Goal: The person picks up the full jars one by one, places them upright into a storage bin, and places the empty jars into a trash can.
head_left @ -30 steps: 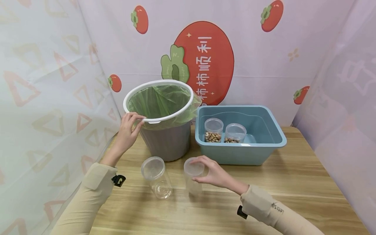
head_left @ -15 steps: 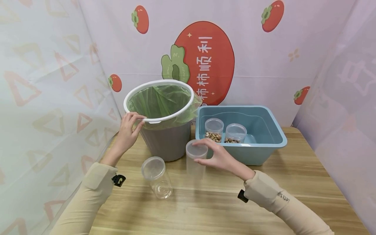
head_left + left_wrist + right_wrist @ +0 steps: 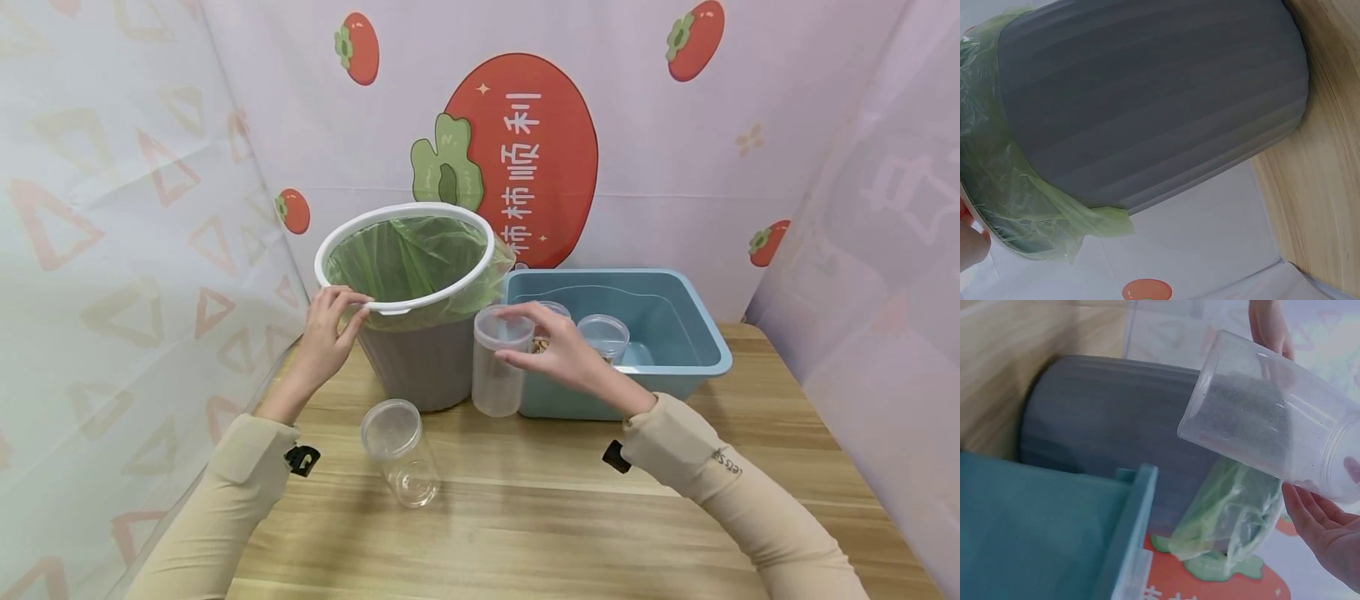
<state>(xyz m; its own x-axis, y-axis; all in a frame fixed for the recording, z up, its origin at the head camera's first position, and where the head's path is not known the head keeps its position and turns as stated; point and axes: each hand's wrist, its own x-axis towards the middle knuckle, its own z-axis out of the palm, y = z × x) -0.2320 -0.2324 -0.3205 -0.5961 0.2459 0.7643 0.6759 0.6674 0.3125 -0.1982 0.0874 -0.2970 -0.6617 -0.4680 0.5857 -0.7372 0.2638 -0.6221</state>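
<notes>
My right hand [image 3: 558, 354] grips a clear plastic jar [image 3: 497, 385] near its top, thumb on one side and fingers on the other. The jar hangs above the table, in front of the gap between the grey trash can [image 3: 423, 367] and the blue tub [image 3: 637, 370]. In the right wrist view the jar [image 3: 1241, 419] looks see-through, with nothing visible inside. My left hand [image 3: 324, 337] pinches the white rim of the trash can, which has a green bag lining it. A second clear jar [image 3: 405, 462] stands on the table before the can.
Inside the tub are two lidded jars with nuts; one jar [image 3: 603, 335] shows fully at its lid, the other jar [image 3: 542, 343] is partly behind my right hand. A wooden table [image 3: 570, 533] lies below. Printed cloth [image 3: 637, 167] hangs behind and at both sides.
My right hand has lifted the jar off the table and carried it up and forward, toward the can and tub. The left hand stays on the rim.
</notes>
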